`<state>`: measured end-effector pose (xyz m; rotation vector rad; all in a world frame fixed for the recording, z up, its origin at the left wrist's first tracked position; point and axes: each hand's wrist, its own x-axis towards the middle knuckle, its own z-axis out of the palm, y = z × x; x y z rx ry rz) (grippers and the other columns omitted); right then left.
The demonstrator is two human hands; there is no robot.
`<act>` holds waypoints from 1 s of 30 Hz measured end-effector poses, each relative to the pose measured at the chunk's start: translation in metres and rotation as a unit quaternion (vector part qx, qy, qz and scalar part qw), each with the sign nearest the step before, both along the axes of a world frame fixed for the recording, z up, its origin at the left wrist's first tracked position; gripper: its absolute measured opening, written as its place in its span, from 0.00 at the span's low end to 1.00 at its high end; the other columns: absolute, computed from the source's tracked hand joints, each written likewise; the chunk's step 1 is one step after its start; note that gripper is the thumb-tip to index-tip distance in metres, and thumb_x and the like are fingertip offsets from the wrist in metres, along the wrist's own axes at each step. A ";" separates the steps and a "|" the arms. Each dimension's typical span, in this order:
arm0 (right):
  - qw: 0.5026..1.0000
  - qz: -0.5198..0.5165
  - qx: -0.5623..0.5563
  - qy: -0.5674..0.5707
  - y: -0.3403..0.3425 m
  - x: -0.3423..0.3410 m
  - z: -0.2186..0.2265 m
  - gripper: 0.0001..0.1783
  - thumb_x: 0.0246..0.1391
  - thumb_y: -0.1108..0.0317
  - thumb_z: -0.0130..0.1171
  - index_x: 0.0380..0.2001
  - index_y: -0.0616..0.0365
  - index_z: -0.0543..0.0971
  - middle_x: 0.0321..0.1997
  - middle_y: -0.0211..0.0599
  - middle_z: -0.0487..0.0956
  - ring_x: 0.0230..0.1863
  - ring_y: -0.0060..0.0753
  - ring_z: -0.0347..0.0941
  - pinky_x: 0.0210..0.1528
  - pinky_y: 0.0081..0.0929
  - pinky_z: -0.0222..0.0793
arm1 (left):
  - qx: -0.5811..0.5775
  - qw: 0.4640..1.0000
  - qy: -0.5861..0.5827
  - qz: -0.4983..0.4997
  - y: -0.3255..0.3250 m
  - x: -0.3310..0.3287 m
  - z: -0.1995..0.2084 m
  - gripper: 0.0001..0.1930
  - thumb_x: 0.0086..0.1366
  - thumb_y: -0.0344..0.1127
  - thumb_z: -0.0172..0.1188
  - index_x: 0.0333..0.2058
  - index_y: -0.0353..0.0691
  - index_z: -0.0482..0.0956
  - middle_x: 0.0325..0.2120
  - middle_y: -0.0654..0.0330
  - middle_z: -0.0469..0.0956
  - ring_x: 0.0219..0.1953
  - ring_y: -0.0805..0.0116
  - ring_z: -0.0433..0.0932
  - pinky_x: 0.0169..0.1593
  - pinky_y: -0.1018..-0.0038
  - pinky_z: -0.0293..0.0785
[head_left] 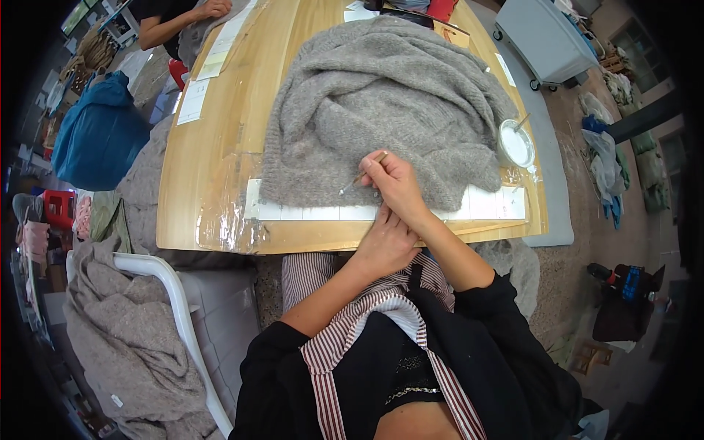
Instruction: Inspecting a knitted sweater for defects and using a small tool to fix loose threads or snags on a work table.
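A grey knitted garment (396,110), likely a sweater, lies bunched and folded over most of the wooden table. My right hand (396,180) is closed in a pinch on a thin brown stick (372,167), its lower end close to the knit near the front hem. A small white speck shows by that end. My left hand (389,238) rests at the table's front edge, partly under my right wrist, fingers stretched toward the hem and lying flat. Right of the garment stands a round tub of white substance (516,147) with a stick in it.
A white marked strip (323,212) runs along the front of the table (183,176). Another person's hand (213,9) works at the far left. More grey knitwear (132,330) hangs over a white bin (176,293) at left. A grey wheeled cart (546,40) stands far right.
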<state>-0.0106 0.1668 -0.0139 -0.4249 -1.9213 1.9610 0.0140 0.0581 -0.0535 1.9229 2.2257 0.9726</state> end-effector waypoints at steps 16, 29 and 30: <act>1.000 -0.016 0.005 0.007 0.000 -0.016 0.003 0.10 0.63 0.65 0.54 0.32 0.59 0.78 0.23 0.26 0.77 0.25 0.13 0.69 0.28 0.15 0.63 | 0.013 1.000 0.004 0.007 -0.001 -0.001 0.001 0.29 0.54 0.43 0.63 0.54 0.35 0.74 0.52 0.45 0.71 0.62 0.48 0.64 0.68 0.46 0.48; 0.993 0.049 0.110 0.006 -0.036 -0.053 -0.008 0.10 0.61 0.63 0.56 0.32 0.59 0.78 0.21 0.27 0.79 0.26 0.15 0.74 0.28 0.18 0.66 | 0.046 0.998 -0.038 0.004 0.002 -0.002 -0.004 0.25 0.61 0.38 0.56 0.54 0.32 0.71 0.59 0.33 0.64 0.62 0.35 0.63 0.64 0.49 0.57; 0.993 0.045 0.109 -0.002 -0.034 -0.051 -0.007 0.10 0.61 0.63 0.56 0.32 0.59 0.78 0.21 0.27 0.79 0.26 0.15 0.74 0.28 0.18 0.66 | 0.055 0.997 -0.050 0.003 0.002 -0.002 -0.004 0.24 0.61 0.38 0.56 0.54 0.32 0.71 0.59 0.33 0.64 0.62 0.34 0.63 0.64 0.49 0.57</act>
